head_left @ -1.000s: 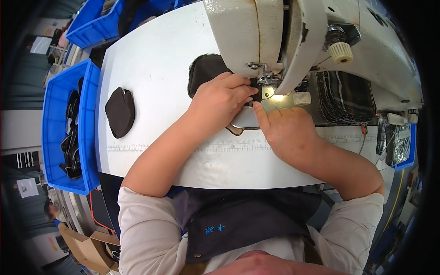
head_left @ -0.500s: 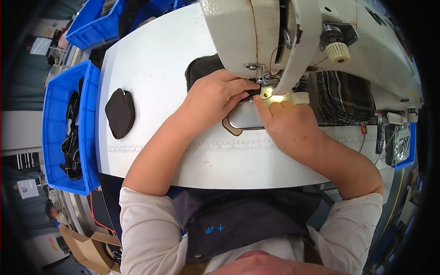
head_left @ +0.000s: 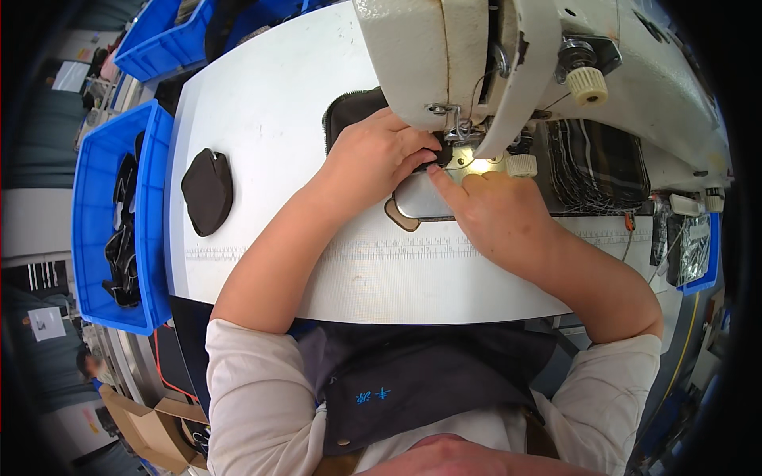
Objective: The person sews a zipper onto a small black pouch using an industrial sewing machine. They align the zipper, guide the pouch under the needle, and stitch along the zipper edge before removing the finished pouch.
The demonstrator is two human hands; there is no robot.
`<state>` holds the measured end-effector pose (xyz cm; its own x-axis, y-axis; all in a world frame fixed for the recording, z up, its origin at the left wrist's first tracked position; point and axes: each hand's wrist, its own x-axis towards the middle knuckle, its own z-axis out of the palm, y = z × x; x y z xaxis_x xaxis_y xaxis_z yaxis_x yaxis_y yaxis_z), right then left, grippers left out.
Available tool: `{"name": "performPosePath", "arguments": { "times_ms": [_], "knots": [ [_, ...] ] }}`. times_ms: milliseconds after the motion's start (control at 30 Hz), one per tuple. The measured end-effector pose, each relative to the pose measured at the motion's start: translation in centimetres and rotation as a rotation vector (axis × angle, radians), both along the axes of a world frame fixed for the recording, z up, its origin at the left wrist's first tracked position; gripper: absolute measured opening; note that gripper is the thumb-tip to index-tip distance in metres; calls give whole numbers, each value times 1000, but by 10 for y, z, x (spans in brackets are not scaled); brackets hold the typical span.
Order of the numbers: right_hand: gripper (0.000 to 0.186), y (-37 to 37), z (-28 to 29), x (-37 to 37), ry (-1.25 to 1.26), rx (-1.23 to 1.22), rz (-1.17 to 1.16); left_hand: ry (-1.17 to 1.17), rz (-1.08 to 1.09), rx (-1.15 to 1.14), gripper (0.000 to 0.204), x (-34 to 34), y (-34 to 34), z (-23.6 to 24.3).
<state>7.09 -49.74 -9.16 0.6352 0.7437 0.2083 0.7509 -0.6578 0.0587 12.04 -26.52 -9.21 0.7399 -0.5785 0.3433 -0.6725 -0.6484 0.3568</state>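
My left hand [head_left: 367, 159] grips a dark zipper-edged fabric piece [head_left: 343, 107] at the needle area of the white sewing machine [head_left: 409, 55], its fingertips closed on the fabric left of the presser foot. My right hand [head_left: 500, 218] lies on the steel plate [head_left: 421, 202], index finger stretched to the fabric's edge beside my left fingertips, the other fingers loosely bent. A lamp lights the plate by the foot. The fabric under my fingers is mostly hidden.
A dark pouch [head_left: 206, 193] lies on the white table [head_left: 262, 119] at left, beside a blue bin [head_left: 86, 222] of dark pieces. Stacked dark panels [head_left: 595, 166] sit under the machine arm. More blue bins stand behind; an open cardboard box [head_left: 135, 416] is lower left, a person [head_left: 94, 365] beyond.
Over the last second my right index fingertip has moved up and left along the fabric. My left hand has shifted slightly up and leftward, still on the fabric.
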Motion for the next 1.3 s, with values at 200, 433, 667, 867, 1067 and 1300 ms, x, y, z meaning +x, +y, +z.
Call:
{"name": "performPosePath", "arguments": {
  "times_ms": [200, 433, 667, 867, 1067, 1300],
  "knots": [
    [45, 1, -1, 2, 43, 54, 2, 1, 31, -32, 11, -4, -2, -3],
    [53, 1, -11, 5, -6, 76, 6, -52, 43, -23, 8, -3, -3, -5],
    [35, 5, -6, 7, 6, 114, -57, -129, 111, -7, 8, -6, -10, -9],
    [39, 4, -10, 9, -13, 125, -43, -127, 128, -14, 11, -10, -11, -7],
    [47, 1, -13, 10, -85, 167, 5, -34, 104, -35, 24, -22, -5, 10],
    [42, 1, -10, 8, -72, 150, -7, -84, 85, 14, 23, -29, -11, 9]
  ]
}}
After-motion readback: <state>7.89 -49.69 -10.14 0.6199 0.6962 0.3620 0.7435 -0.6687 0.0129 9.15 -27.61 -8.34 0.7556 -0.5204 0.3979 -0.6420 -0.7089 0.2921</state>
